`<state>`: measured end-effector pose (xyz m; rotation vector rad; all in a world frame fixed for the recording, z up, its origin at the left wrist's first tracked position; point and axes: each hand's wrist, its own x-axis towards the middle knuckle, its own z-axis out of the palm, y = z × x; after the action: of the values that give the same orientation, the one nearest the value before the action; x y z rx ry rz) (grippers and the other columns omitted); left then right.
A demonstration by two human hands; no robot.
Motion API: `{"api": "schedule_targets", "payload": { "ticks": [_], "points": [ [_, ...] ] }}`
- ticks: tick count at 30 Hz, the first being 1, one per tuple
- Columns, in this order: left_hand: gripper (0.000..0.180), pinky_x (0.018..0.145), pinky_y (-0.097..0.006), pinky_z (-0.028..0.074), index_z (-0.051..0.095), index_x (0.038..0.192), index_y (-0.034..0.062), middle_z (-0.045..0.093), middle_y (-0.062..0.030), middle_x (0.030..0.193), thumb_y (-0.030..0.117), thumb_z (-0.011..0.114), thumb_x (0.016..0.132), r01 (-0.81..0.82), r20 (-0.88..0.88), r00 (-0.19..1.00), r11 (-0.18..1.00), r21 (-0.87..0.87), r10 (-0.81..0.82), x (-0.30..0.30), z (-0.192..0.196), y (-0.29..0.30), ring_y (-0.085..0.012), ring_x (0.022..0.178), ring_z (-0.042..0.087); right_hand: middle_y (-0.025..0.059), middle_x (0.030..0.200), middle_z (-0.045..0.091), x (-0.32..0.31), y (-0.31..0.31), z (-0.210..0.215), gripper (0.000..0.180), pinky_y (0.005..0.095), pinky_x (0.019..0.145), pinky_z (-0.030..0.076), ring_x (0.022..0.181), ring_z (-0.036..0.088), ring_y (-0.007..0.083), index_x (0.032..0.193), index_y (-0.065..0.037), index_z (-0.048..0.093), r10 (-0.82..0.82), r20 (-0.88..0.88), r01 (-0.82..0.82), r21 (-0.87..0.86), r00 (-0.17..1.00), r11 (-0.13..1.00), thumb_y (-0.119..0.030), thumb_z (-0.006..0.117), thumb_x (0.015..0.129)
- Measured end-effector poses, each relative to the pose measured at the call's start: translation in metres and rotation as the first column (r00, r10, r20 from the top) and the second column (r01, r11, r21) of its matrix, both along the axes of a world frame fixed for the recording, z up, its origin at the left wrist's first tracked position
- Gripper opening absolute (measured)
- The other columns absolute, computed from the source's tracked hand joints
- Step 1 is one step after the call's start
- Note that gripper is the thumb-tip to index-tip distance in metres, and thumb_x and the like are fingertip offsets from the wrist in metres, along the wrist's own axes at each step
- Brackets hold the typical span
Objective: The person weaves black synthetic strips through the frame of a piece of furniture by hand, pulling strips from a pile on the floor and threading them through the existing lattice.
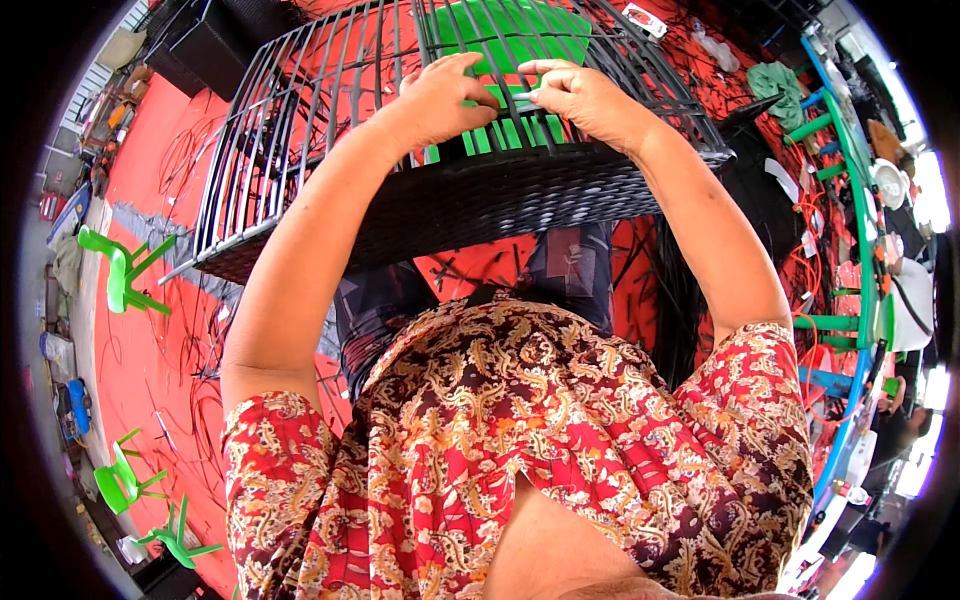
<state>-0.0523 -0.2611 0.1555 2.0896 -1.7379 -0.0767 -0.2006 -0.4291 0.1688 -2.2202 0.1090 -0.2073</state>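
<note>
Wearing patterned shirt (520, 400), closest to camera. Apparently weaving at black frame (480, 205) with left hand (443, 102), right hand (590, 103) half-curled; can't tell if gripping. Next, likely needs precise pinch.

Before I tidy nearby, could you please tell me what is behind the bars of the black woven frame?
A green plastic piece, probably a chair, and red floor show between the bars. The left hand, right hand and woven panel largely hide whatever is behind them.

Green chairs (117, 278) on red floor (140, 390); green cloth (776, 88) right.
</note>
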Motion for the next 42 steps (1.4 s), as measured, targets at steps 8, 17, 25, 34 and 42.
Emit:
{"api": "schedule_targets", "payload": {
  "ticks": [8,17,25,34,42],
  "points": [
    [0.027,0.098,-0.056,0.023,0.065,0.101,0.0233,0.028,-0.0136,0.14,0.033,0.06,0.076,-0.05,-0.028,0.998,0.999,0.004,0.05,-0.015,-0.008,-0.012,-0.0288,0.13,0.025,0.0163,0.125,0.044,-0.003,0.003,0.002,0.032,0.0287,0.084,0.037,0.103,0.048,0.0188,0.061,-0.002,0.046,0.025,-0.012,-0.027,-0.244,1.0,0.969,-0.021,0.054,0.086],
    [0.017,0.093,-0.032,0.036,0.068,0.081,0.0057,0.044,-0.0198,0.126,0.019,0.066,0.07,0.175,-0.264,0.952,0.984,0.043,-0.158,-0.008,0.003,-0.033,-0.0279,0.116,0.044,0.0165,0.128,0.041,-0.001,0.005,0.001,0.029,0.0345,0.09,0.035,0.109,0.045,0.0244,0.068,-0.001,0.052,0.092,-0.03,-0.096,-0.386,0.995,0.918,-0.023,0.053,0.087],
    [0.016,0.089,-0.03,0.036,0.064,0.074,-0.0005,0.048,-0.0162,0.122,0.015,0.063,0.071,0.157,-0.466,0.873,0.988,-0.008,-0.143,-0.007,0.013,-0.017,-0.0218,0.109,0.047,0.0189,0.129,0.041,-0.003,0.009,0.006,0.026,0.0385,0.097,0.032,0.117,0.041,0.0321,0.084,-0.005,0.062,-0.071,0.177,0.153,-0.504,0.982,0.85,-0.03,0.058,0.082],
    [0.014,0.092,-0.032,0.035,0.063,0.081,0.0015,0.045,-0.0167,0.126,0.015,0.063,0.076,0.09,-0.434,0.892,0.991,-0.098,-0.124,0.016,0.018,0.033,-0.0227,0.112,0.046,0.0134,0.129,0.041,0.018,0.03,0.004,0.031,0.0328,0.093,0.033,0.115,0.041,0.0224,0.075,-0.002,0.057,0.148,0.029,-0.14,-0.186,0.989,0.972,-0.032,0.055,0.086],
    [0.013,0.098,-0.034,0.033,0.063,0.083,0.0053,0.043,-0.0171,0.128,0.011,0.061,0.072,-0.092,-0.166,0.984,0.983,-0.156,0.066,0.015,-0.005,0.04,-0.0287,0.12,0.04,0.0099,0.124,0.048,0.015,0.03,0.009,0.023,0.0292,0.092,0.033,0.11,0.044,0.0168,0.071,-0.002,0.056,0.126,-0.048,-0.123,0.06,0.991,0.991,-0.021,0.056,0.083]
  ]
}}
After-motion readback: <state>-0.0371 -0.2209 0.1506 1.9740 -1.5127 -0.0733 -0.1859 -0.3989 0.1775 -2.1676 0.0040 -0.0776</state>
